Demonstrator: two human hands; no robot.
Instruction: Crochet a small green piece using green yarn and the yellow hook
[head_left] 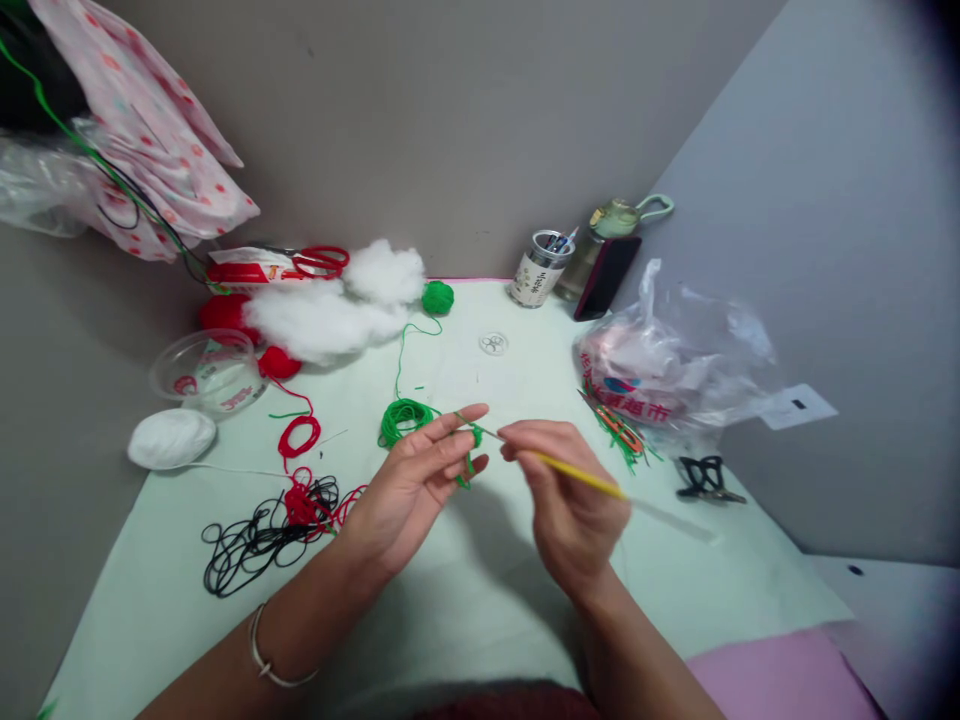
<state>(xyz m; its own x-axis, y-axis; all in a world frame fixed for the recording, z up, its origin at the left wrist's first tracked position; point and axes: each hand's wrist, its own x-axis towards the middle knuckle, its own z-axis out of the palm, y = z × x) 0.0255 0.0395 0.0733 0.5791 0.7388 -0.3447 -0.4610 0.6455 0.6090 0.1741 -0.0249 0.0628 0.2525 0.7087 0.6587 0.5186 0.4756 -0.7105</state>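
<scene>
Head view. Plastic bag (pixel 697 350), right edge of the worktop (pixel 720 560): red characters, 超市 legible, remainder unclear. Left hand (pixel 409 490): thumb and fingers pinching the green yarn piece (pixel 477 437) above mid-worktop. Right hand (pixel 577 505): fingers pinching a yellow-handled hook (pixel 581 475), presumably stiff, light, best held along its handle. Clear tub (pixel 225 385), toward the far left corner: red print, unreadable. Canister (pixel 535 276), far edge, toward the right corner: dark lettering, too small to read. Green yarn coil (pixel 405 417), mid-worktop: likely soft, light, prone to tangling. Green yarn piece: probably soft, stretchy, not slippery, hardly fragile; best taken by its edge, clear of the hook's tip.
</scene>
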